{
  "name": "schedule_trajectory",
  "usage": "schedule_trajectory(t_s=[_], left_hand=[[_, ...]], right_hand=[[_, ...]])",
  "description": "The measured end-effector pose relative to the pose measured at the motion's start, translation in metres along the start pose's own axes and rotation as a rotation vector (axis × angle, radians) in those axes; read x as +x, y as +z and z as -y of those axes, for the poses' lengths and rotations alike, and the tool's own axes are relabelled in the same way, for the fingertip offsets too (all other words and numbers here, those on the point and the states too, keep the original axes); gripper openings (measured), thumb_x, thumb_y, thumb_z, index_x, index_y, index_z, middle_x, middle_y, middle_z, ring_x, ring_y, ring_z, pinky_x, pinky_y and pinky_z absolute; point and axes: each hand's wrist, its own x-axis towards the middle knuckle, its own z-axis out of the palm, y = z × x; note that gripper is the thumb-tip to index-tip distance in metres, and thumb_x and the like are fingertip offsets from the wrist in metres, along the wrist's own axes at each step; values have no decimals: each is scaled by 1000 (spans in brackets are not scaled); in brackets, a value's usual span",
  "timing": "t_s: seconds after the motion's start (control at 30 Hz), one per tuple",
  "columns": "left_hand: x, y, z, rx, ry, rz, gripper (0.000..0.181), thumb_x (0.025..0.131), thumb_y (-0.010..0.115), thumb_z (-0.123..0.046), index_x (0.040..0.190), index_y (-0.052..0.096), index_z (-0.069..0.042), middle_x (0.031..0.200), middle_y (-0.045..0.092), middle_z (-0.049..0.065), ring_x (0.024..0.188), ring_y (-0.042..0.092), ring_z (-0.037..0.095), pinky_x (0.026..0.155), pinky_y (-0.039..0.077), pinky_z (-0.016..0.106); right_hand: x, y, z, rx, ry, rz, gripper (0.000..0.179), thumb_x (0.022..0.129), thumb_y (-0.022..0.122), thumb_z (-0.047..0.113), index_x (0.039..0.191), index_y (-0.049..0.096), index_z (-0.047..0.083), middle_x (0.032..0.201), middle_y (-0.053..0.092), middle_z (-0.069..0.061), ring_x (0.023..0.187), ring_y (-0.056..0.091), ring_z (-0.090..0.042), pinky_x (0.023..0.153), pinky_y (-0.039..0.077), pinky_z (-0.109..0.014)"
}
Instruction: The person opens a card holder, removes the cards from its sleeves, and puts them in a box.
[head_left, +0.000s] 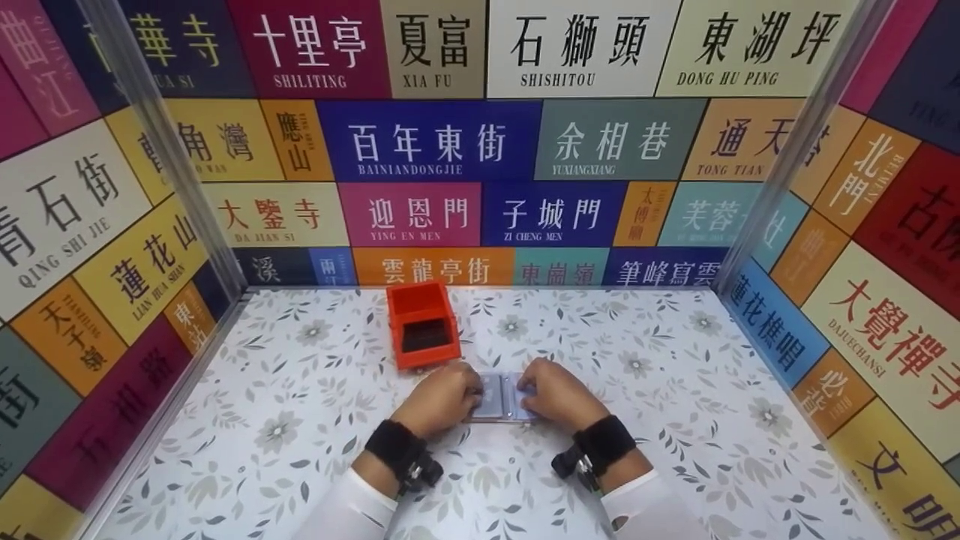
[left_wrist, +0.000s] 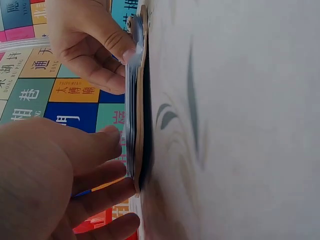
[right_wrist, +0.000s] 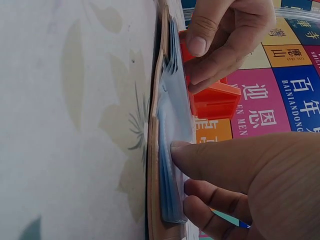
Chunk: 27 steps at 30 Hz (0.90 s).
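Observation:
An opened card holder (head_left: 491, 401) with clear plastic sleeves lies flat on the table; the wrist views show its brown cover (right_wrist: 156, 130) beneath the sleeves. My left hand (head_left: 441, 397) holds its left side, the thumb and fingers (left_wrist: 114, 140) at the edge of the stacked sleeves. On the right side, my right hand (head_left: 559, 390) grips the sleeves, with the thumb (right_wrist: 187, 156) on the top one and the other fingers bent at the far edge. Between the hands the metal-looking spine shows. What the sleeves contain cannot be made out.
A red plastic bin (head_left: 420, 292) stands behind the left hand, with something dark inside. The table (head_left: 300, 465) has a leaf-and-flower pattern. Panels with coloured place-name signs (head_left: 431, 142) enclose the back and both sides. Each wrist wears a black strap with a small camera.

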Motion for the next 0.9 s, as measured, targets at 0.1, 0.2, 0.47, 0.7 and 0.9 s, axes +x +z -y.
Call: schedule_trajectory(t_s=[0.1,0.2,0.47,0.7,0.9], left_hand=[[-2,-1,0,10,6,17,12,102,80,-12,111,87,-15,105,75,-2,101,69,17,97,62,40],[-2,-2,1,11,-1,28,13,102,78,-9,111,86,-14,106,75,-1,101,69,18,98,61,41],[-2,-2,0,-13,-34,44,20,100,78,-5,115,86,-16,102,71,-3,98,65,16,95,59,38],[-2,-3,0,-19,-38,50,27,100,79,-4,122,86,-17,108,74,-1,101,67,15,96,60,38],[-2,-2,-1,-35,-21,34,30,99,79,-1,124,86,-17,110,77,1,104,68,16,99,60,39]], right_hand=[[0,0,1,-15,-24,0,23,88,90,4,110,82,5,116,75,-9,112,74,-31,107,61,-53],[0,1,1,-30,-43,-3,22,88,89,4,109,83,4,117,75,-10,116,74,-34,109,60,-54],[-1,0,1,-36,-46,-10,22,87,88,3,109,83,4,116,75,-11,116,75,-36,110,60,-54],[-1,0,1,-41,-58,-16,22,87,87,3,109,83,3,115,75,-12,112,75,-35,107,61,-54],[0,1,1,-38,-63,-14,22,87,87,2,109,84,3,115,75,-12,113,75,-35,107,61,-54]])
